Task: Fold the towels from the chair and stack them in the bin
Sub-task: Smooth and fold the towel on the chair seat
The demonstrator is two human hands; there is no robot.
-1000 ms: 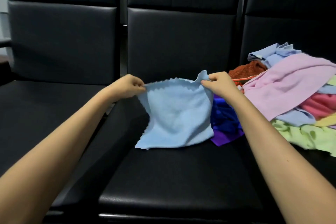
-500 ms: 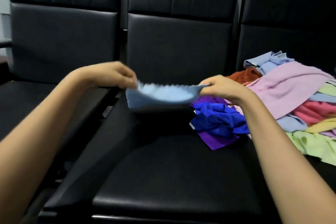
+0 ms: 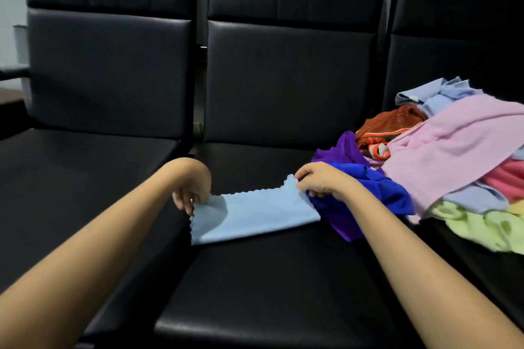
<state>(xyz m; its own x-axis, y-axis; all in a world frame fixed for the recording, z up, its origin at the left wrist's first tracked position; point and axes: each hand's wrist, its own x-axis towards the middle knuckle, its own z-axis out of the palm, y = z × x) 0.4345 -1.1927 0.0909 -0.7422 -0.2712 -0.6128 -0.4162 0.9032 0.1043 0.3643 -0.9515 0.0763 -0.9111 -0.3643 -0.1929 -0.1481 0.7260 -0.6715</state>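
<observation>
Left hand: the left hand (image 3: 192, 193) was curled, fingertips pointing down, pinching the 9 o'clock end of a pale blue rectangular cloth towel with scalloped edges (image 3: 255, 215)
Right hand: the right hand (image 3: 317, 183) was curled as well, thumb and fingers pinching the towel's far corner at 2 o'clock, just beside a crumpled royal blue cloth (image 3: 377, 190)
Pale blue towel: it lay as a long flat band on the seat of the middle black leather chair (image 3: 255, 292), stretched between the two hands
Heap: a heap of loose towels (image 3: 453, 144) sat at 3 o'clock of the pale blue towel, spilling from the right-hand black chair (image 3: 453, 22) onto the middle seat
Hands counted: two, both on the same towel
Chairs counted: three, side by side, the left-hand black chair (image 3: 107, 65) at 9 o'clock
Heap counted: one royal blue, one purple (image 3: 343, 150), one rust-orange (image 3: 391, 122), one large pink, one coral (image 3: 507, 178), one pale green (image 3: 482, 224); lilac-blue cloth (image 3: 436, 93) showed in two places, and I could not tell whether it was one piece
</observation>
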